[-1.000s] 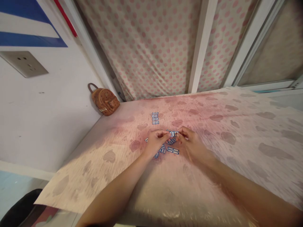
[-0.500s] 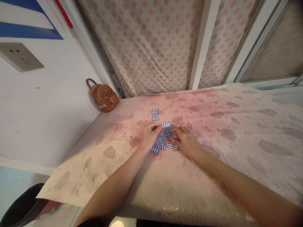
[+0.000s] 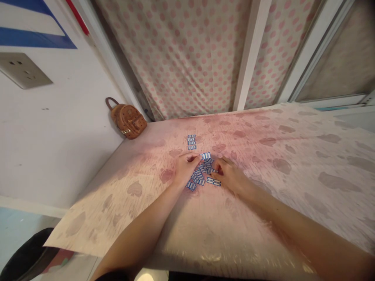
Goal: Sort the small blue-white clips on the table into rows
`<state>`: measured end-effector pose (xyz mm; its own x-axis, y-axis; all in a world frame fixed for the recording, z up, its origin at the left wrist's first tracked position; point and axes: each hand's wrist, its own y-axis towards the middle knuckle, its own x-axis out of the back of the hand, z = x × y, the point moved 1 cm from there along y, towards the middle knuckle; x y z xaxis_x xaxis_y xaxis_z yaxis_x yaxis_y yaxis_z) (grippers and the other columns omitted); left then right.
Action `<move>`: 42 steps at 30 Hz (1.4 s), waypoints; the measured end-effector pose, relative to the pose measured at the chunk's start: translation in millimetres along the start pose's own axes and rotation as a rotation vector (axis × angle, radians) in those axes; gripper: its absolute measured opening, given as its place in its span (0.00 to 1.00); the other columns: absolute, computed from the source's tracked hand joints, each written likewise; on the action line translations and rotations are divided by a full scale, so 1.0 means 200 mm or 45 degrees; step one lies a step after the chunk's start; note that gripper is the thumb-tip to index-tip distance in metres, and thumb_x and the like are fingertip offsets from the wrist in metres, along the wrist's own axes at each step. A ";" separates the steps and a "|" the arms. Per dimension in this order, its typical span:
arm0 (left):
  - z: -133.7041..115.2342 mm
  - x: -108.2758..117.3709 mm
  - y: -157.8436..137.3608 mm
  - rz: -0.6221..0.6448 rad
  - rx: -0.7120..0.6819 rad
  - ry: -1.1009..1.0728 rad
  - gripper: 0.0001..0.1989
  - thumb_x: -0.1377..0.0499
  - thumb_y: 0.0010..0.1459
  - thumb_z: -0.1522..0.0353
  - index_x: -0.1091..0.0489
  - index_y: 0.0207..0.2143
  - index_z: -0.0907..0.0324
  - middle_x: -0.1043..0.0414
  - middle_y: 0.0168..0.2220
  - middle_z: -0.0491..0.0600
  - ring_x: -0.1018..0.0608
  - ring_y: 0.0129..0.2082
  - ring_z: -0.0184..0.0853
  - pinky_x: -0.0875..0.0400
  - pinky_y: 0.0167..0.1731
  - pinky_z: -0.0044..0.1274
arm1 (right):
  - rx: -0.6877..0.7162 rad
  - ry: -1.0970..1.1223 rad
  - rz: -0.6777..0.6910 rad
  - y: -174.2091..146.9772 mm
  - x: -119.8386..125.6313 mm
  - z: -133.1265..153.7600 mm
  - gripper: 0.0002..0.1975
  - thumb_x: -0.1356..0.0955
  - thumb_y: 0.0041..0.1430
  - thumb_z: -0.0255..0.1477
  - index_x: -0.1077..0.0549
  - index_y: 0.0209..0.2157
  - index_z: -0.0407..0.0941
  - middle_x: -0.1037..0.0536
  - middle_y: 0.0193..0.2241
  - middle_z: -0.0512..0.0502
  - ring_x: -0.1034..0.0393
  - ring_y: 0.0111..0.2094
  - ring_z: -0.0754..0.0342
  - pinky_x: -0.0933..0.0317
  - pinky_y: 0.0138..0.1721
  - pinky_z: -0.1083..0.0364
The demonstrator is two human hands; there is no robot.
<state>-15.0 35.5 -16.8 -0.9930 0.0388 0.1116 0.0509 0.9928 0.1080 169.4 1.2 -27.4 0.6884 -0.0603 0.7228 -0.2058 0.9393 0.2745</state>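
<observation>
Two bare hands are facing each other over the bench (image 3: 187,238), and the whole business is turning on the space between them. The left hand (image 3: 184,168) is pinching, thumb and fingers nearly together, apparently gripping a three-panel strip (image 3: 206,155) by its left end; the strip is pointing away to the right of those fingertips, its long axis running roughly side to side, and its free end is lying ahead and to the left of the right hand (image 3: 231,174). That right hand is curling, thumb and fingers only slightly apart, tips hanging at the near pile's right edge; whether it is holding a piece, I cannot tell. So the left hand is being the nearer one to the strip, the right the nearer one to the pile's right end.

Between and just below them, the loose pile (image 3: 197,176) of blue-edged pieces is sprawling at mixed angles. A flat four-panel piece (image 3: 213,182) is lying just nearside of the right fingertips. Farther out, a neat block of pieces (image 3: 191,142) is sitting beyond the left hand, and a brown backpack (image 3: 129,121) is leaning by the wall.
</observation>
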 end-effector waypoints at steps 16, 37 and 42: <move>0.00 -0.02 -0.03 0.121 -0.044 0.095 0.08 0.36 0.55 0.65 0.21 0.30 0.61 0.21 0.28 0.50 0.22 0.27 0.34 0.31 0.29 0.23 | 0.004 0.367 -0.211 -0.02 0.06 0.04 0.06 0.39 0.61 0.28 0.33 0.39 0.48 0.24 0.34 0.45 0.30 0.35 0.49 0.39 0.36 0.52; 0.02 -0.08 -0.06 0.273 0.052 -0.129 0.14 0.32 0.52 0.60 0.19 0.33 0.62 0.20 0.29 0.51 0.22 0.27 0.33 0.29 0.31 0.23 | -0.069 0.305 -0.292 -0.03 0.03 0.04 0.02 0.38 0.62 0.30 0.36 0.36 0.48 0.26 0.31 0.47 0.30 0.32 0.49 0.39 0.34 0.51; 0.00 -0.07 -0.06 0.231 0.035 -0.118 0.11 0.33 0.52 0.62 0.20 0.31 0.62 0.21 0.28 0.50 0.22 0.26 0.33 0.29 0.30 0.22 | 0.044 0.195 -0.291 -0.03 0.05 0.04 0.07 0.36 0.63 0.29 0.32 0.43 0.47 0.27 0.37 0.44 0.30 0.36 0.48 0.35 0.38 0.49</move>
<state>-0.9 23.7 -20.3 -0.9734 0.2264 0.0353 0.2283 0.9713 0.0669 170.8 -8.3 -16.9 0.8162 -0.2153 0.5362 -0.0548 0.8950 0.4428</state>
